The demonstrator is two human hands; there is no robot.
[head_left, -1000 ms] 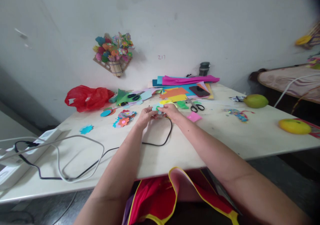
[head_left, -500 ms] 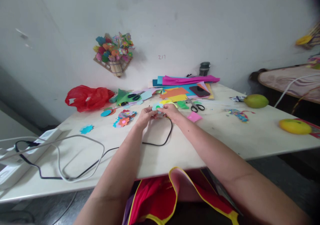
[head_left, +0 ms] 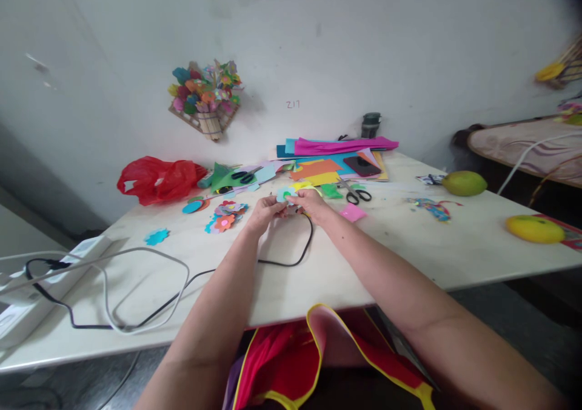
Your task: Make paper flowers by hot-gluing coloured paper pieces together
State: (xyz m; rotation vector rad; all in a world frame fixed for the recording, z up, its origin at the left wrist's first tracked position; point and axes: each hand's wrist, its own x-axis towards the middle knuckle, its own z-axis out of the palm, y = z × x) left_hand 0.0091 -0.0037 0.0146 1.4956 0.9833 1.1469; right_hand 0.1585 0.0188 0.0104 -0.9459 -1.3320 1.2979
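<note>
Between both hands, above the white table (head_left: pixel 345 258), is a light-blue paper flower (head_left: pixel 282 193) with a green round centre. My left hand (head_left: pixel 267 211) pinches its left side, and my right hand (head_left: pixel 310 204) grips its right side, the fingers bent over the edge. A black cable (head_left: pixel 311 234) curves up to the table just under the hands; its end is hidden by them. Left of my left hand lies a pile of cut paper flowers (head_left: pixel 225 222) in several colours. Scissors (head_left: pixel 358 196) with black handles and a pink paper piece (head_left: pixel 353 212) lie right of my right hand.
A blue flower (head_left: pixel 157 236), paper discs (head_left: pixel 193 206) and a red plastic bag (head_left: pixel 159 178) lie to the left. Coloured sheets (head_left: pixel 318 168) and a phone (head_left: pixel 362 166) are at the back. Mangoes (head_left: pixel 535 228) sit right; a power strip (head_left: pixel 54 289) with looping cables is front left.
Both hands keep hold of the light-blue flower in nearly the same place. The view has shifted very slightly; nothing else has visibly moved.
</note>
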